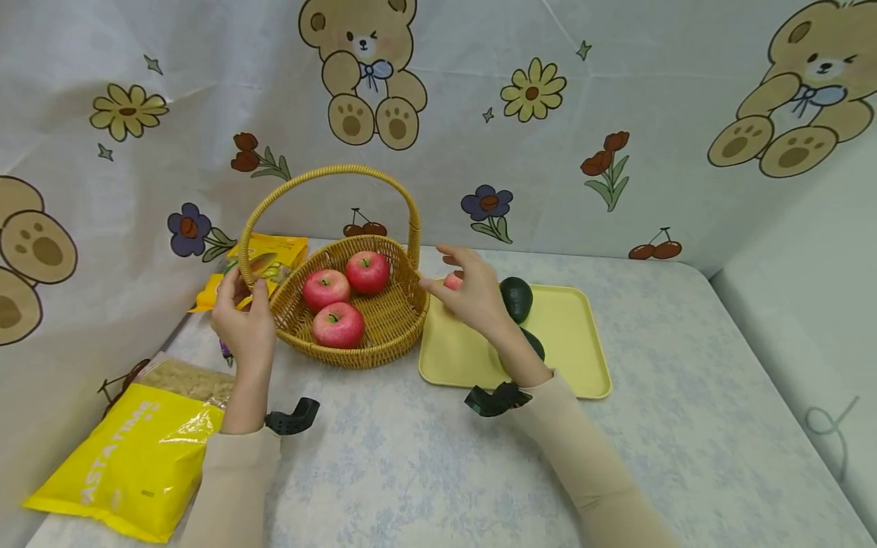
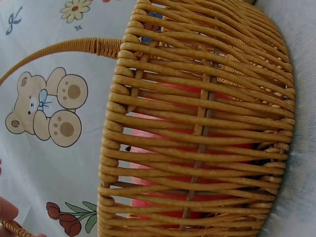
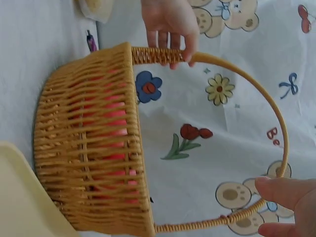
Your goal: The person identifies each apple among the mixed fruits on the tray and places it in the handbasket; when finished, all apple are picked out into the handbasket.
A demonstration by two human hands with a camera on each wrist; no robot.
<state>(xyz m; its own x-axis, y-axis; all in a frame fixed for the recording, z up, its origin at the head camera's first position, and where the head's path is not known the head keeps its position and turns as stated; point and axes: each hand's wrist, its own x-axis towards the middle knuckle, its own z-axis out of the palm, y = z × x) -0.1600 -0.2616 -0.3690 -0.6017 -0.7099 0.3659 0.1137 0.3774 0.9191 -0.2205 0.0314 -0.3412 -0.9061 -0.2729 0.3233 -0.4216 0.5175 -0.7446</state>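
Note:
A wicker basket (image 1: 370, 356) with a tall arched handle (image 1: 352, 169) stands on the table, holding three red apples (image 1: 339, 325). My left hand (image 1: 247, 320) grips the lower left part of the handle, thumb on the near side; the right wrist view shows this left hand (image 3: 170, 24) with its fingers around the wrapped cane. My right hand (image 1: 473, 297) is beside the basket's right rim, thumb and fingers spread apart with nothing between them. In the right wrist view, the right thumb (image 3: 276, 191) overlaps the handle.
A pale yellow tray (image 1: 569, 335) lies right of the basket, bearing avocados (image 1: 516, 299) and another apple (image 1: 453, 281), partly hidden by my right hand and arm. At left lies a yellow pasta bag (image 1: 137, 449). Behind my left hand is another yellow packet (image 1: 281, 247). A bear-print cloth (image 1: 452, 46) hangs behind.

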